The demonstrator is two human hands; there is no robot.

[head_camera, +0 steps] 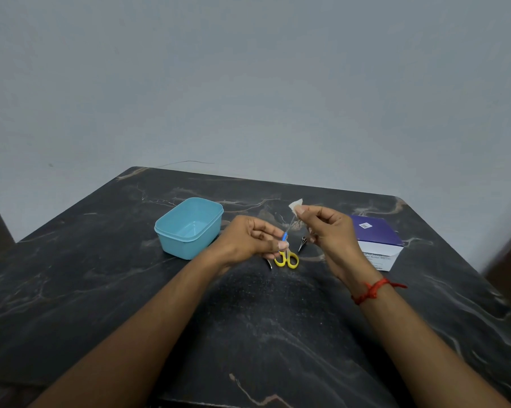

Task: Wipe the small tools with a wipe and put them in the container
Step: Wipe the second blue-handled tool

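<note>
My left hand [252, 238] pinches a thin tool with a blue grip [284, 237] above the table, its metal shaft pointing up and right. My right hand [326, 231] holds a small white wipe [296, 205] pinched around the tip of that shaft. Small yellow-handled scissors [287, 259] lie on the table just below my hands. A dark pointed tool [302, 243] lies beside them, and the metal end of another tool [269, 264] shows under my left hand. The light blue container [189, 228] stands open and empty to the left.
A purple and white box of wipes [376, 242] sits at the right on the dark marble table [248, 334]. A grey wall rises behind the table's far edge. Dark furniture shows at both sides of the view.
</note>
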